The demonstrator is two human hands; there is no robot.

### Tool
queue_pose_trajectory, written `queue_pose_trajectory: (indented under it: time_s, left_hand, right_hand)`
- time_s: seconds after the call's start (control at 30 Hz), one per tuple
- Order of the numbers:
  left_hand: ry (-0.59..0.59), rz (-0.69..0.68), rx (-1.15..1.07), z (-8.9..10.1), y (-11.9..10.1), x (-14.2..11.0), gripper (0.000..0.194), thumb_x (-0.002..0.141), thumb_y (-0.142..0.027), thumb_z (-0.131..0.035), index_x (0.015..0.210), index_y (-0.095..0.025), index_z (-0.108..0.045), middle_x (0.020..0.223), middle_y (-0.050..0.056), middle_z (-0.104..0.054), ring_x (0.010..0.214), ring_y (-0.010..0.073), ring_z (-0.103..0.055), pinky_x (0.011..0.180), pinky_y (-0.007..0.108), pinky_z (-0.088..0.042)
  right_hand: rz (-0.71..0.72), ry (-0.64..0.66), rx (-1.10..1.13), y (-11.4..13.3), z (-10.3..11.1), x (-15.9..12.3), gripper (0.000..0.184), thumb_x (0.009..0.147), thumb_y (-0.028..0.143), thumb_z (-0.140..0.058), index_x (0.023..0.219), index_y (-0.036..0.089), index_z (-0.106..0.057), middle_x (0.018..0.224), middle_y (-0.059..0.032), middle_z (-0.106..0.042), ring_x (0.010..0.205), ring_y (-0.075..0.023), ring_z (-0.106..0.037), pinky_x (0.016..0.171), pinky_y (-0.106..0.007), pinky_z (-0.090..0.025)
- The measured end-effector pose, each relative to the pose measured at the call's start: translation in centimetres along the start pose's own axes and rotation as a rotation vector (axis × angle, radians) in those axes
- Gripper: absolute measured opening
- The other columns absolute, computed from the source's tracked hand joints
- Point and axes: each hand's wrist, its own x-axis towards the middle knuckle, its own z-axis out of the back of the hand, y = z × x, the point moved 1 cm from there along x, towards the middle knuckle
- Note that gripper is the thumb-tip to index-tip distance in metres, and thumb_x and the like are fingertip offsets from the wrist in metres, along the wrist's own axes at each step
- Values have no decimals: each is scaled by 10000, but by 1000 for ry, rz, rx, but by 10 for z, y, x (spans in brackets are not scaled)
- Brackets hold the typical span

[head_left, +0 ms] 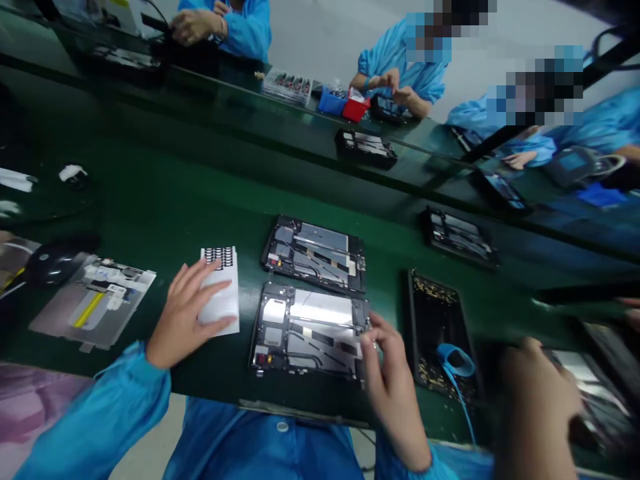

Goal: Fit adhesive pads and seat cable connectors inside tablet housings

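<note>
My left hand [183,317] lies with fingers spread on a white sheet [220,307] that carries rows of small black stickers at its far end. Just right of the sheet, an opened tablet [320,327] lies flat, its inner parts and cables showing. My right hand [393,373] is at that tablet's right edge, thumb and forefinger drawn together; what is between them, if anything, is too small to make out. Behind it, a second opened tablet [320,253] lies close to the first.
To the right is a black tray [440,320] holding small brass-coloured pieces and a blue wrist strap [456,360]. A co-worker's blurred hand [540,407] works beyond it. Flat device parts [100,300] lie at left. A raised shelf [300,133] with another tablet [367,147] runs behind.
</note>
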Motion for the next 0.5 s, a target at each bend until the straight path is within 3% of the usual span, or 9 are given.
queue_pose_trajectory:
  time_s: [0.07,0.17,0.23,0.33,0.43,0.5]
  left_hand:
    - [99,-122,-30,-8,-36,-7,560,869,-552,-695,1334,-267,-566,1570,107,-462,1491,347,-362,1230,640,-238]
    - [230,-243,-31,-30,-77,-17,543,881,-511,-696,1318,-216,-567,1581,138,-444,1482,360,-377,1205,632,-308]
    - [231,-243,-13,-41,-86,-21,433,919,-447,-667,1258,-189,-585,1576,157,-447,1472,358,-396,1195,624,-329]
    - [203,-174,21,-43,-81,-23,329,963,-409,-604,1203,-184,-596,1586,163,-428,1476,359,-391,1210,636,-283]
    - [206,-134,40,-34,-84,-25,407,989,-410,-554,1330,-189,-552,1617,153,-379,1502,359,-340,1230,655,-205]
    - [219,-168,10,-31,-100,-23,436,991,-388,-560,1386,-207,-526,1600,129,-413,1495,337,-354,1241,639,-178]
  right_hand:
    - [-75,-30,-35,-30,4,-32,146,1030,327,-474,989,224,-569,1402,-164,-535,1357,-302,-494,1098,-538,-391]
    - [-113,-38,-38,-43,-2,-50,149,1035,319,-458,990,221,-561,1419,-166,-533,1363,-294,-494,1093,-539,-397]
    - [-110,-23,-29,-38,-4,-44,133,1039,297,-447,1003,224,-552,1393,-159,-556,1352,-281,-503,1081,-528,-410]
    - [-51,67,-23,-27,-1,-30,106,1037,249,-452,995,231,-547,1365,-140,-578,1336,-262,-509,1066,-505,-433]
    - [61,114,-68,-24,6,-26,79,1019,186,-490,994,229,-552,1382,-134,-559,1329,-253,-506,1063,-479,-449]
    - [166,121,-125,-22,10,-30,79,1001,152,-526,1010,220,-566,1380,-142,-542,1316,-254,-505,1061,-462,-458]
